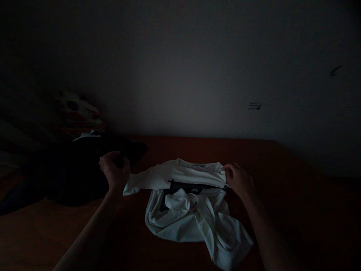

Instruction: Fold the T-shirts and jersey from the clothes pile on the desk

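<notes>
A crumpled white T-shirt [197,226] with a dark print lies on the brown wooden surface [169,145] in front of me. Its upper part is spread sideways, while the lower part is bunched in folds. My right hand [238,178] pinches the shirt's right edge between thumb and fingers. At the shirt's left end my left hand [116,171] is raised, fingers bent and thumb apart, with nothing visible in it. Behind that hand is a heap of dark clothes [76,173]. The dim light hides fine detail.
A plush toy with white patches [77,107] sits at the back left, beyond the dark heap. A pale wall [180,75] rises behind the wooden surface, with a small dark printed mark [254,106] on it. Deep shadow covers the right side.
</notes>
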Demonstrator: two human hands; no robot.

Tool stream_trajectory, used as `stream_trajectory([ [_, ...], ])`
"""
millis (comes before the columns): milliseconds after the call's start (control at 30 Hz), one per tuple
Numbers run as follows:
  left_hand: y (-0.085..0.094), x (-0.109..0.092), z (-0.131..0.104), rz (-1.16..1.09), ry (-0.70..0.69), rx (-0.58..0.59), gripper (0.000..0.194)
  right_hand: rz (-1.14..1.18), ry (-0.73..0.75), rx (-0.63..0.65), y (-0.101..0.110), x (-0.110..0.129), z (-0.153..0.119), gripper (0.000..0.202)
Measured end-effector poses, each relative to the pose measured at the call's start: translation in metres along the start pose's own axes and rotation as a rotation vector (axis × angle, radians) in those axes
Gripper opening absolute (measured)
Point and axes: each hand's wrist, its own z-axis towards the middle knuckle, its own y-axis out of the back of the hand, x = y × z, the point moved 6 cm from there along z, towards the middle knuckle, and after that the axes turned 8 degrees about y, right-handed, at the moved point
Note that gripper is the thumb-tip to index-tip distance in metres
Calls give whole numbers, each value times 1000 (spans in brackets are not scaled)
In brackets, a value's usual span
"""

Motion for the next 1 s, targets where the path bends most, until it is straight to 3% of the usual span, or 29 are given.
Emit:
stream_trajectory([
  [67, -20, -11, -15, 116, -169, 194, 32, -11, -116, 11, -4, -2, -2, 21],
  [133, -45, -16, -35, 143, -267, 502, 36, -6, -233, 32, -8, -9, -4, 33],
  [200, -64, -15, -53, 162, -290, 790, 41, 21, -296, 72, -14, -16, -6, 40],
  [267, -71, -10, -61, 192, -246, 943, 41, 80, -298, 119, -21, -20, -7, 37],
  [367, -69, -3, -54, 202, -70, 939, 47, 226, -261, 153, -29, -19, -7, 28],
  [500, -65, 2, -46, 141, 105, 927, 58, 405, -157, 98, -26, -3, -4, 24],
  [667, -73, 2, -59, 188, 62, 1121, 46, 624, -119, -8, -14, 13, 0, 35],
  [800, -75, 0, -65, 210, 24, 1137, 40, 734, -64, -28, -9, 23, 2, 29],
  [867, -75, -3, -65, 145, 27, 1129, 38, 782, -67, -23, -10, 24, 1, 35],
  [1000, -73, -6, -61, -36, 162, 1077, 38, 791, -144, -29, -12, 16, 1, 44],
])
